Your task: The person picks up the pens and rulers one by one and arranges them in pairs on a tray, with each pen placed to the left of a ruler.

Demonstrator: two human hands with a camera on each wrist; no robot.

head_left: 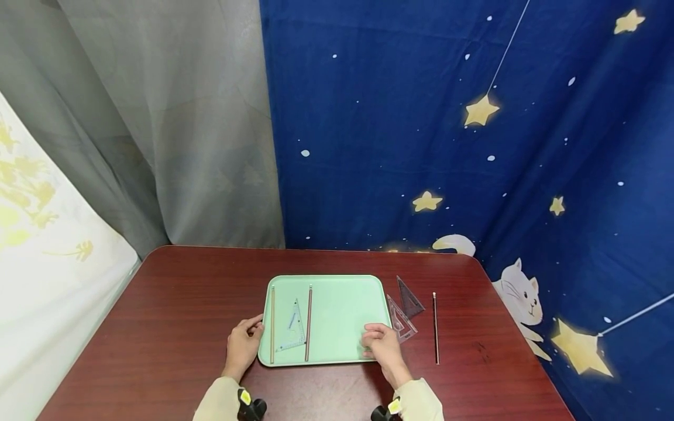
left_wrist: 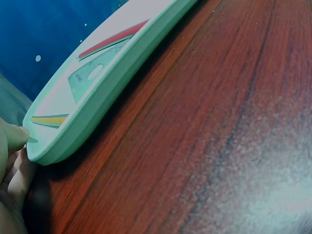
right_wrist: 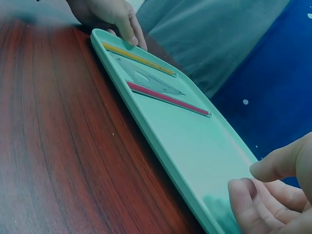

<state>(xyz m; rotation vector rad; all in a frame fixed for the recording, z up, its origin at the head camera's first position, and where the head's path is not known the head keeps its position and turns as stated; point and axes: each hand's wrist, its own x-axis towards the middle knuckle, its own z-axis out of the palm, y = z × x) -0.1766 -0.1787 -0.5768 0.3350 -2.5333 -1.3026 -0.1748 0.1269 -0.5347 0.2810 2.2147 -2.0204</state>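
A pale green tray (head_left: 344,318) lies on the table, with a yellow pencil (head_left: 272,324), a clear set square (head_left: 298,332) and a red pencil (head_left: 308,321) in its left half. At the tray's left rim, my left hand (head_left: 242,346) pinches the edge, thumb on top in the left wrist view. My right hand (head_left: 384,349) hovers over the tray's right end, its fingers loosely bent with nothing between them. Just right of the tray, two clear set squares, one upper (head_left: 410,301) and one lower (head_left: 401,320), overlap. Farther right lies a dark pencil (head_left: 436,327).
The reddish-brown wooden table (head_left: 200,292) has rounded far corners. Behind it hang a grey curtain (head_left: 210,146) and a blue star-patterned curtain (head_left: 368,146). A white cloth (head_left: 52,280) hangs at the left side.
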